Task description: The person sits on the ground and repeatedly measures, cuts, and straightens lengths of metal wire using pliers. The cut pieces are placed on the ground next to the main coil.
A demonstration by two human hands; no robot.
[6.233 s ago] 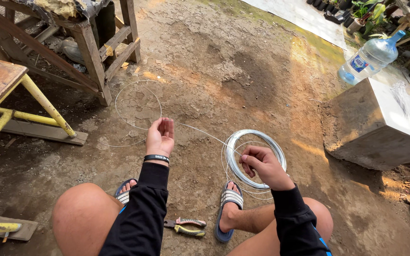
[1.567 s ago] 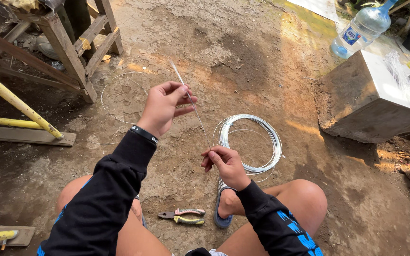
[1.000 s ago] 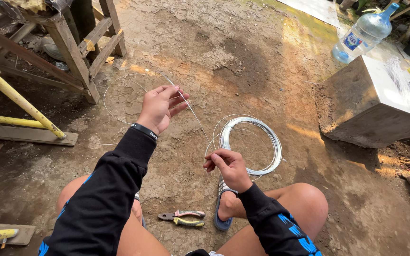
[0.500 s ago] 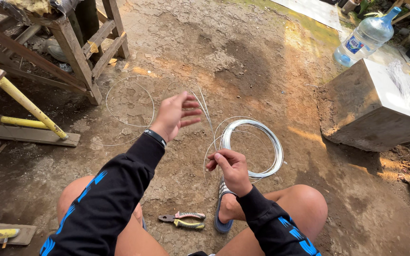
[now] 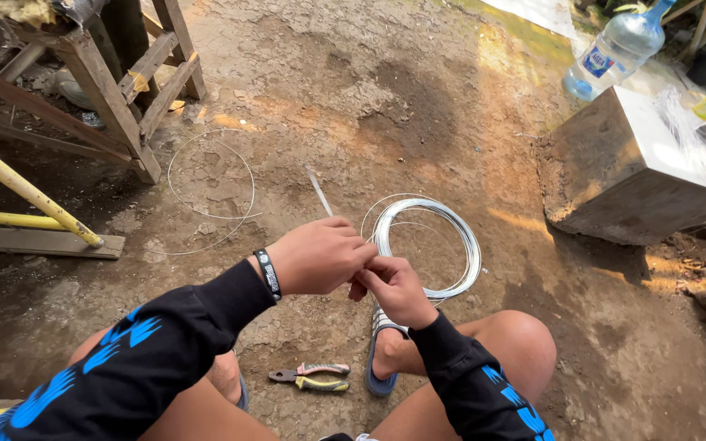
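Observation:
My left hand and my right hand meet in front of my knees, both pinching a thin silver wire whose free end sticks up and away from the left fist. A coil of the same wire lies on the dirt just beyond my right hand, partly over my sandalled right foot. A loose single loop of wire rests on the ground further left. Pliers with green and red handles lie between my legs.
A concrete block stands at the right with a plastic water bottle behind it. A wooden frame and yellow metal legs stand at the left. Cracked dirt ground lies ahead.
My left hand has come down and back from its raised, outstretched position to meet the right hand. The wire end now points up from the joined hands.

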